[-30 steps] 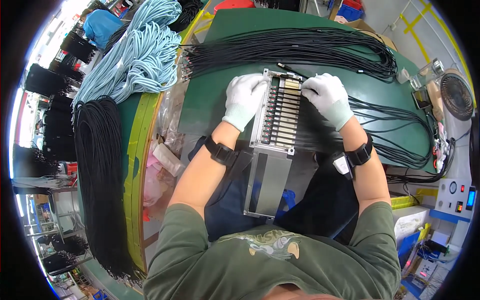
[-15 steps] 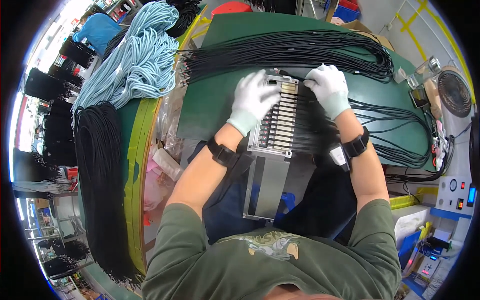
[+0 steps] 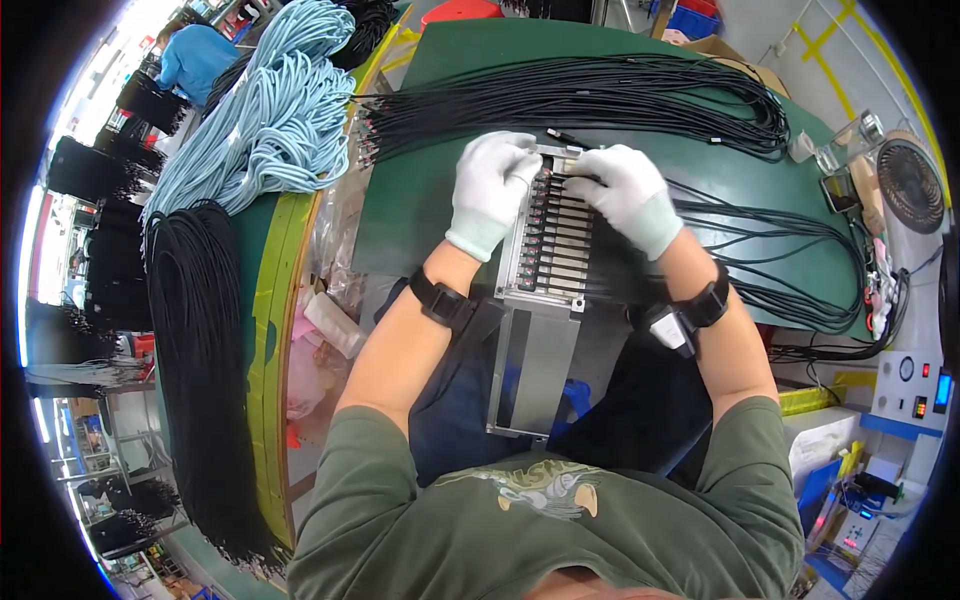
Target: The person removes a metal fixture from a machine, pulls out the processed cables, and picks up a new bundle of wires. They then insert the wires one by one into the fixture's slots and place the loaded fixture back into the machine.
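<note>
A metal fixture (image 3: 512,258) with a row of slots stands in front of me, its upper end over the green table. Black cables with small connector ends (image 3: 540,225) lie side by side in the slots. At the fixture's upper left edge, my left hand (image 3: 490,188), in a white glove, has its fingers bent together; what they hold is hidden. My gloved right hand (image 3: 625,195) is over the upper right of the fixture, thumb and fingers closed on a black cable at the top slots. One loose cable plug (image 3: 560,135) lies just beyond the fixture.
Long bundled black cables (image 3: 600,95) stretch across the back of the green table (image 3: 400,225). More looped cables (image 3: 800,240) lie at right, near a small fan (image 3: 908,180). Light-blue cable coils (image 3: 285,130) and a black bundle (image 3: 195,350) cover the left bench.
My right hand has moved left and inward over the upper slots. My left hand has shifted slightly left, its spread fingers now drawn together.
</note>
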Motion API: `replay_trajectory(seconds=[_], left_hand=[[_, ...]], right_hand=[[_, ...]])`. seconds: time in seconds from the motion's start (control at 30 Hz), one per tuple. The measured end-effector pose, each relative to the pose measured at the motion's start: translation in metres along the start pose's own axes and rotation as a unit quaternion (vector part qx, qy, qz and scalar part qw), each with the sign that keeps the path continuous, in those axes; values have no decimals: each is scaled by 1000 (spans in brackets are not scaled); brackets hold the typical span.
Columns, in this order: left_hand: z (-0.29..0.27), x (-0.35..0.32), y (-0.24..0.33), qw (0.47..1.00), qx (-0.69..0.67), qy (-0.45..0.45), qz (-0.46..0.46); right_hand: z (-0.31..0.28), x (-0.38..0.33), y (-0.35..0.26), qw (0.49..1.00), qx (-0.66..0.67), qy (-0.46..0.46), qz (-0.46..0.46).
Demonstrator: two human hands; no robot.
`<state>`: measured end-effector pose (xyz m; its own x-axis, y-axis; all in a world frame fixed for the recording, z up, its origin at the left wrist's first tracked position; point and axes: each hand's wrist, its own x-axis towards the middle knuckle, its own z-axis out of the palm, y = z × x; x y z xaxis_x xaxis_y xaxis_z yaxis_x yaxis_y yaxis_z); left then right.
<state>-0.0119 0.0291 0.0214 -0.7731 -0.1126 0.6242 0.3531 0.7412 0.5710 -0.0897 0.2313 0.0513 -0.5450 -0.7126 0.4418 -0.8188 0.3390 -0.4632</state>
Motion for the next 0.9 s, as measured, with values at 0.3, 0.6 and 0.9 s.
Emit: replay_trajectory(seconds=[0.3, 0.6, 0.9], left_hand=[[2, -3, -12, 989, 54, -23, -136], [-2, -3, -15, 984, 41, -59, -161], [-1, 3, -3, 985, 20, -141, -101]], right_hand=[[-13, -4, 24, 992, -123, -3, 35], [-8, -3, 25, 975, -211, -33, 51], [0, -4, 29, 980, -195, -9, 28]])
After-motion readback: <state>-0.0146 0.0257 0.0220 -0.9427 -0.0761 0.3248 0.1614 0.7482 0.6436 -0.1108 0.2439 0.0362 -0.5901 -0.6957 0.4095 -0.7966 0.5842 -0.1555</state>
